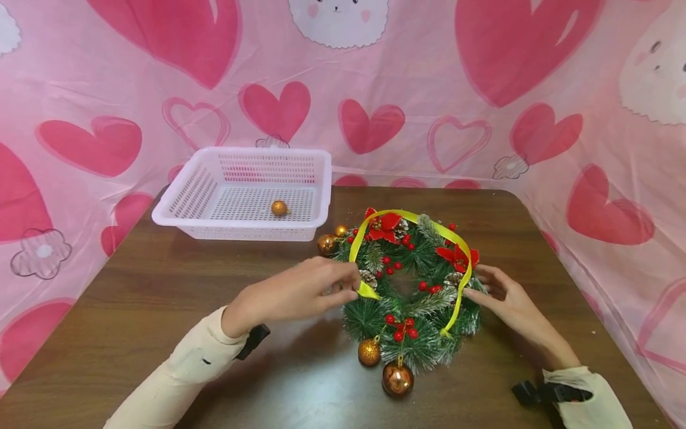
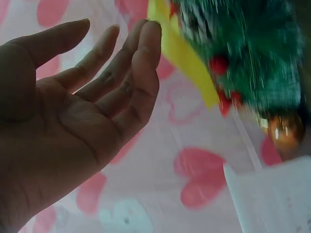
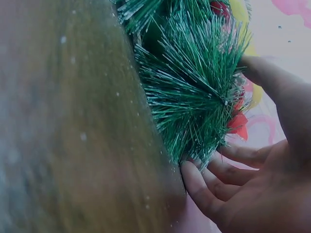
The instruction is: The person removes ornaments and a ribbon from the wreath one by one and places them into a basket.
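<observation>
One green wreath lies on the brown surface, right of centre and toward the person. Taking it as a dial in the head view, two red flowers sit at 11 and 2 o'clock, three pinecones near 9, 12 and 3, and more than a dozen red berries are scattered round it. Four baubles show at its edge: two at 10 o'clock, one at 7, one close to 6. One yellow ribbon arches from 9 o'clock over 12 to between 4 and 5.

The left hand is at 9 o'clock, its fingers loosely bent and its thumb well apart from them; the tips are at the ribbon, though whether they touch it I cannot tell. The right hand, at 3 o'clock, holds the wreath's edge, with its thumb on one side of the needles and its fingers curved on the other.

Off at 10 o'clock stands one white basket with a single gold ball inside. Behind is one pink cloth printed with hearts.
</observation>
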{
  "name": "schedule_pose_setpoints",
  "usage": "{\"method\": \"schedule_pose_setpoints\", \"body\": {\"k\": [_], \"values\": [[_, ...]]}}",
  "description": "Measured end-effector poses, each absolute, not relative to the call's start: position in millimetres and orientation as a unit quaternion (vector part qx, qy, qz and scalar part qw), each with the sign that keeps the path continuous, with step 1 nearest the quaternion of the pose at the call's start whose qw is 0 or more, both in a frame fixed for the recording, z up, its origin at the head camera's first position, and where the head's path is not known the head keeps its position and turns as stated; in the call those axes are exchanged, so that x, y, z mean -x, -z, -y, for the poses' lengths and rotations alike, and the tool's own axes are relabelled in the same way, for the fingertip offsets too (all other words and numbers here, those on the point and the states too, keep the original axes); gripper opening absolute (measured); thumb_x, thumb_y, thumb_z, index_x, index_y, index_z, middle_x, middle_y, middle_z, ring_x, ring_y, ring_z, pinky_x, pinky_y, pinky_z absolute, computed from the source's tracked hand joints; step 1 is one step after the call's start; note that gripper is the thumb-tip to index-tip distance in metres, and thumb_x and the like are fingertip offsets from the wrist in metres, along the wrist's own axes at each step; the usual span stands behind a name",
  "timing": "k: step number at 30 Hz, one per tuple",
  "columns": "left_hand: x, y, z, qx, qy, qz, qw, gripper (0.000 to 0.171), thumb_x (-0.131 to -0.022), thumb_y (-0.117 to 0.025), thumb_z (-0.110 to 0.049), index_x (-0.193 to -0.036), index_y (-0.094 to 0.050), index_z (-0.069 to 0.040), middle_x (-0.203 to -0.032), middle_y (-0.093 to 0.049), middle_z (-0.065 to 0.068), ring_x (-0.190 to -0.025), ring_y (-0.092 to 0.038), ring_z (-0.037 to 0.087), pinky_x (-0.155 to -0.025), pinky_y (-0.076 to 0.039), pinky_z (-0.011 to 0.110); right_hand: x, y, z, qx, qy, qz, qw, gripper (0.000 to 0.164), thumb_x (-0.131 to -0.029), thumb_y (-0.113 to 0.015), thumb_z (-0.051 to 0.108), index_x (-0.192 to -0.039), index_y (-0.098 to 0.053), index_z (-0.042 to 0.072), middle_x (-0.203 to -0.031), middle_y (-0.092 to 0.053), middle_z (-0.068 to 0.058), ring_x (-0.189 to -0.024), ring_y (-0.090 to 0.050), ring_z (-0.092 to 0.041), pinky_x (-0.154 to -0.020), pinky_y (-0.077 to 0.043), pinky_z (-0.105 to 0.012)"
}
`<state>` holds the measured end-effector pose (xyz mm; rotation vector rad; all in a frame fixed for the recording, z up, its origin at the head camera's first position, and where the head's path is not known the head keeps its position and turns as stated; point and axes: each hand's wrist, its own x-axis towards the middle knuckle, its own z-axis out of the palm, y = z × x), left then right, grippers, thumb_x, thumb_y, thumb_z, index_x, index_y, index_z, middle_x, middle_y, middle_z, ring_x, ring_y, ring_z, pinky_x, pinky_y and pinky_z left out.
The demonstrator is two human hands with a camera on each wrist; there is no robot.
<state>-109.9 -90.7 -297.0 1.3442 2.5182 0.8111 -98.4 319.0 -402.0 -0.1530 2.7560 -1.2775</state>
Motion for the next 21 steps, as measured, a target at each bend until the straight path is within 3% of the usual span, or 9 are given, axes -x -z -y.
{"method": "schedule_pose_setpoints", "body": {"k": [4, 8, 10, 16, 19, 21], "values": [[93.5, 304.5, 79.3, -0.473, -0.227, -0.843, 0.117, 0.011, -0.100, -0.061, -0.023, -0.106, -0.064, -0.014, -0.092, -0.064, -0.012, -0.076, -0.057, -0.001, -0.070, -0.049, 0.020, 97.2, 400.5, -316.3, 0.035, 0.418, -0.906, 0.048, 0.065, -0.096, -0.066, 0.038, -0.146, -0.041, 0.005, -0.140, -0.050, -0.023, -0.123, -0.051, -0.042, -0.095, -0.047, -0.037], [87.1, 314.8, 74.8, -0.469, -0.204, -0.848, 0.136, 0.010, -0.099, -0.063, -0.022, -0.105, -0.065, -0.014, -0.092, -0.063, -0.012, -0.076, -0.056, -0.002, -0.068, -0.048, 0.019, 97.1, 399.7, -312.3, 0.018, 0.420, -0.906, 0.042, 0.066, -0.095, -0.066, 0.041, -0.145, -0.043, 0.006, -0.137, -0.052, -0.023, -0.121, -0.053, -0.041, -0.097, -0.045, -0.056], [86.8, 320.7, 74.8, -0.461, -0.195, -0.853, 0.146, 0.011, -0.098, -0.064, -0.022, -0.104, -0.066, -0.013, -0.090, -0.064, -0.011, -0.073, -0.055, -0.001, -0.066, -0.048, 0.020, 97.1, 399.2, -310.6, 0.010, 0.419, -0.907, 0.038, 0.066, -0.094, -0.066, 0.043, -0.144, -0.044, 0.006, -0.136, -0.054, -0.024, -0.120, -0.054, -0.040, -0.096, -0.046, -0.056], [91.5, 338.4, 76.9, -0.444, -0.192, -0.857, 0.177, 0.024, -0.097, -0.066, -0.027, -0.112, -0.070, -0.007, -0.092, -0.069, -0.004, -0.077, -0.060, -0.001, -0.073, -0.053, 0.023, 98.8, 396.8, -307.5, -0.013, 0.410, -0.912, 0.020, 0.065, -0.092, -0.067, 0.047, -0.141, -0.049, 0.008, -0.131, -0.059, -0.023, -0.113, -0.057, -0.035, -0.088, -0.048, -0.041], [95.2, 346.8, 74.7, -0.444, -0.206, -0.854, 0.175, 0.029, -0.098, -0.065, -0.031, -0.112, -0.070, -0.006, -0.097, -0.070, -0.002, -0.078, -0.061, 0.000, -0.075, -0.053, 0.023, 99.6, 395.7, -307.8, -0.025, 0.407, -0.913, 0.015, 0.066, -0.092, -0.067, 0.048, -0.141, -0.049, 0.008, -0.131, -0.059, -0.024, -0.113, -0.057, -0.036, -0.086, -0.047, -0.042], [96.9, 351.3, 72.6, -0.443, -0.214, -0.855, 0.167, 0.028, -0.097, -0.064, -0.034, -0.106, -0.071, -0.008, -0.091, -0.069, -0.004, -0.072, -0.057, -0.001, -0.071, -0.051, 0.021, 99.9, 395.4, -308.0, -0.029, 0.404, -0.914, 0.012, 0.066, -0.092, -0.066, 0.049, -0.141, -0.049, 0.008, -0.131, -0.059, -0.025, -0.113, -0.058, -0.037, -0.086, -0.047, -0.044]]}}
